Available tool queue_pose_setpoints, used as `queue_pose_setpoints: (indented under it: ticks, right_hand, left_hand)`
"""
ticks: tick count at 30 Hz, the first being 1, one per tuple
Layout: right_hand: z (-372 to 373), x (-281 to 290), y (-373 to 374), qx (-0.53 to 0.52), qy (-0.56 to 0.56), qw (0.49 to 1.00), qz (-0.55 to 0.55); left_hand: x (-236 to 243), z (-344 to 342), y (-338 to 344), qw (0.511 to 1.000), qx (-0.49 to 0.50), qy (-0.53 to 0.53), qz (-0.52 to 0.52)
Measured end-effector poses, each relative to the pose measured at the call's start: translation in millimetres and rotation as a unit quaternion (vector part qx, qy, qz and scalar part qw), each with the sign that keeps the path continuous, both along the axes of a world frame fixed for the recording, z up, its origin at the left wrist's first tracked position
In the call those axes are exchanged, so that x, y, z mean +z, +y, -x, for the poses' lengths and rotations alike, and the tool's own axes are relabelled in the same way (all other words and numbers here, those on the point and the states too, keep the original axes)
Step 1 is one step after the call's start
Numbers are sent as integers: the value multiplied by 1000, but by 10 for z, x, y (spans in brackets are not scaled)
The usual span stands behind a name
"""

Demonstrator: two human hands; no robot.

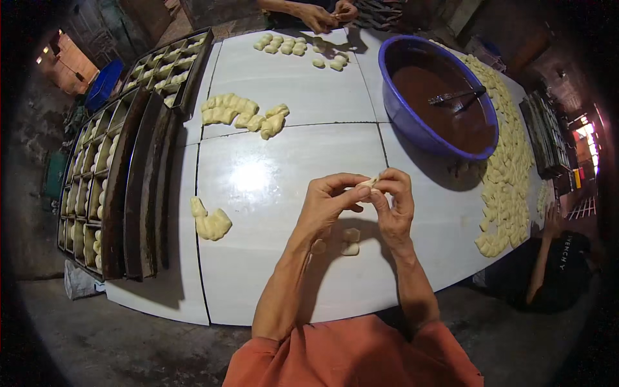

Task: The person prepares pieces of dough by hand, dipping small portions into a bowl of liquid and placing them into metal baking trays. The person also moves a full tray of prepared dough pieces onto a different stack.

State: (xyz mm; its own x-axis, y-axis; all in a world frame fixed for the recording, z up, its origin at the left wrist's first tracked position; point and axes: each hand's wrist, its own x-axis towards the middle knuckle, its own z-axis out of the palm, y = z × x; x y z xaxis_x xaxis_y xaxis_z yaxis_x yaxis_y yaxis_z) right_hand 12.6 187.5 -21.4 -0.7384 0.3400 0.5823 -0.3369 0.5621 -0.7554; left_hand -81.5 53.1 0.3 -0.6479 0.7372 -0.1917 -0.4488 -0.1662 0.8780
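Above the middle of the white tiled table, my left hand and my right hand meet, fingertips pinching a small pale piece of dough between them. Most of that piece is hidden by the fingers. Just below, a few small flat dough pieces lie on the tabletop between my forearms. A lump of yellowish dough rests to the left of my left hand. Farther off, a joined row of dough pieces lies near a tile seam.
A purple basin of brown filling, with a dark-handled utensil in it, stands at far right. Many dough pieces cover the right edge. Divided metal trays holding dough balls line the left. Another person's hands work at the far edge.
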Motion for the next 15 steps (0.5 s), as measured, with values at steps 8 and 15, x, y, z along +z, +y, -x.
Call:
queue_pose_setpoints:
  ticks: [8,15]
  right_hand:
    - [-38,-280,-50,-125,24,991,-48]
    - [-225,-268,-28,-100,-153,982,45]
  left_hand:
    - [-205,-144,-20,998,-31,53,13]
    - [-227,-202,-76,993,-30,71,86]
